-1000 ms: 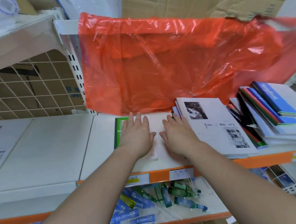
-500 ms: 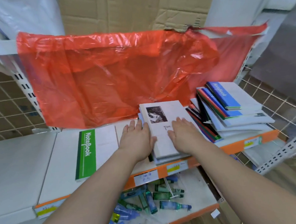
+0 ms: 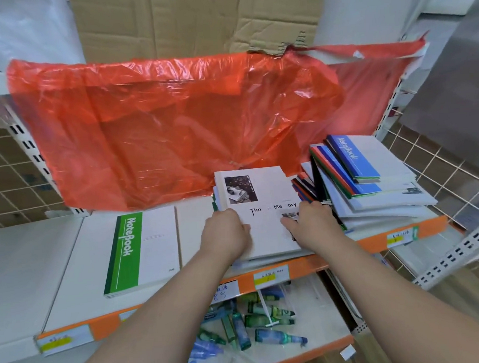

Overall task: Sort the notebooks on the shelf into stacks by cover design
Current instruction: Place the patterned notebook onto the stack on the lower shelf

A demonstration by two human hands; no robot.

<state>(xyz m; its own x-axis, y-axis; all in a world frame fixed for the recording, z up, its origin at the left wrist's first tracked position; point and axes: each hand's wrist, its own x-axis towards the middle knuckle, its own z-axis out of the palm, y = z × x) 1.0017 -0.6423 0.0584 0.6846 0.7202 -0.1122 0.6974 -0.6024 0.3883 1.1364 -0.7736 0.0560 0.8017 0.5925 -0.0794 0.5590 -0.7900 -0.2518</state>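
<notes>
A white notebook with photos and black lettering point(image 3: 264, 196) tops a small stack at the shelf's middle. My left hand point(image 3: 226, 232) grips its left edge, fingers curled round it. My right hand point(image 3: 310, 222) holds its right side, thumb on the cover, fingers hidden at the edge. A green-striped notebook point(image 3: 142, 250) lies flat to the left. A messy pile of blue, red and green-spined notebooks point(image 3: 363, 180) leans at the right, a blue one on top.
The white shelf point(image 3: 37, 258) has an orange front strip with price labels. Red plastic sheeting point(image 3: 157, 124) hangs behind. The lower shelf holds several small bottles point(image 3: 251, 327). Wire mesh panels flank both sides.
Both hands went from lying flat on the shelf and the white notebook to curling round its left and right edges. The view has shifted right.
</notes>
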